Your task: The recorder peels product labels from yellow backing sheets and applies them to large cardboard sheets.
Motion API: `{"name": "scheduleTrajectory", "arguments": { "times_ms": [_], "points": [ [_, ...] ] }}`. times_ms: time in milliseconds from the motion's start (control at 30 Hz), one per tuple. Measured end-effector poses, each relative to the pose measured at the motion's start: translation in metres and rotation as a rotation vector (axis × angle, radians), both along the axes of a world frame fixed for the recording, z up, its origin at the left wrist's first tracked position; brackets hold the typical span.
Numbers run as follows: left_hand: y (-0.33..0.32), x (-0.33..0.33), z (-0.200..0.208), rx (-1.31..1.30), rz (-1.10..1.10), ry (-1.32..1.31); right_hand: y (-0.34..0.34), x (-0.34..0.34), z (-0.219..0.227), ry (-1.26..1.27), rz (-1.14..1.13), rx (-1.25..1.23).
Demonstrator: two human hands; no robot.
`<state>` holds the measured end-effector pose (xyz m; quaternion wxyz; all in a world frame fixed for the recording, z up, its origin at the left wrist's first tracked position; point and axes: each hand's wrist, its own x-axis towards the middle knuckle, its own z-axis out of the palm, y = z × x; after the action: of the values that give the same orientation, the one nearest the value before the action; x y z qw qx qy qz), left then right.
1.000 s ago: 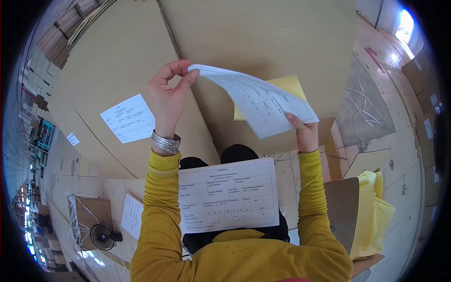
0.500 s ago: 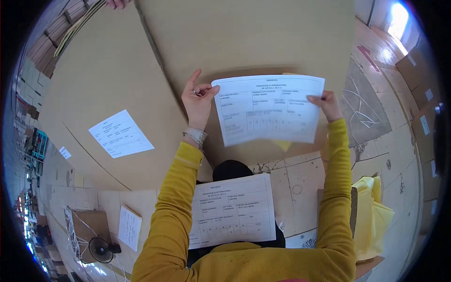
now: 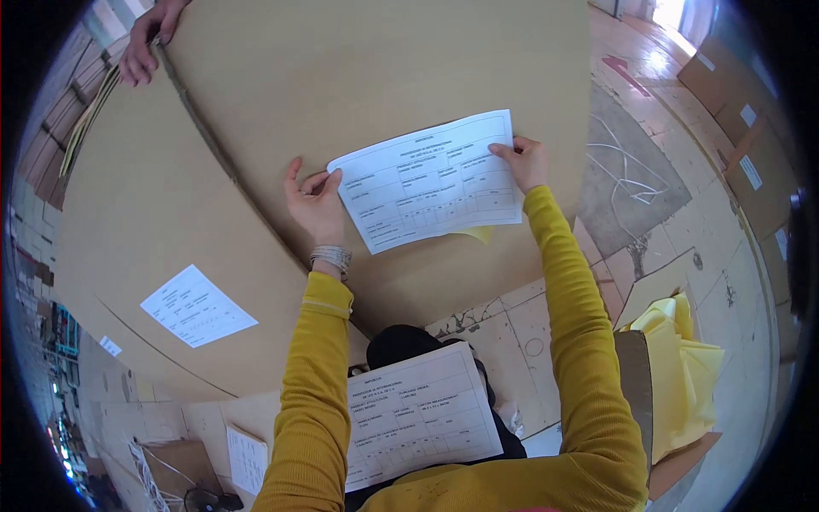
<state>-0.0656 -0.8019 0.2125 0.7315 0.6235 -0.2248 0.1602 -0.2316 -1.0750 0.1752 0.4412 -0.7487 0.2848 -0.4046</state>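
A white printed label sheet [image 3: 431,186] is stretched between my hands over the large brown cardboard [image 3: 384,60]. My left hand [image 3: 316,205] pinches its upper left corner between thumb and finger, with the index finger raised. At the upper right edge, my right hand [image 3: 524,162] pinches it the same way. A yellow corner [image 3: 479,232] shows from beneath the sheet's lower edge. Whether the sheet touches the cardboard I cannot tell. On my lap lies another printed sheet [image 3: 422,414]. A similar label [image 3: 198,305] lies flat on the cardboard panel to the left.
Another person's hand [image 3: 147,43] rests on the cardboard's edge at the far left. A box with crumpled yellow paper [image 3: 678,367] stands at my right. Left of me are a small fan [image 3: 205,499] and a paper stack [image 3: 246,459]. Labelled cartons [image 3: 751,171] line the right side.
The view has shifted, so the cardboard appears lower and further left. The label sheet has flattened and tilted, its right end higher, still in both hands. More of the other person's hand shows.
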Motion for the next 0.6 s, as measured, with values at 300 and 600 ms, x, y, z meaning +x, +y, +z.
{"name": "scheduleTrajectory", "arguments": {
  "times_ms": [300,600],
  "points": [
    [-0.001,-0.002,0.002,-0.022,0.002,0.007,0.005,0.005,-0.001,-0.007,-0.079,-0.012],
    [-0.004,0.0,0.008,-0.003,0.04,0.01,-0.002,0.007,0.01,-0.015,-0.117,-0.115]
  ]
}}
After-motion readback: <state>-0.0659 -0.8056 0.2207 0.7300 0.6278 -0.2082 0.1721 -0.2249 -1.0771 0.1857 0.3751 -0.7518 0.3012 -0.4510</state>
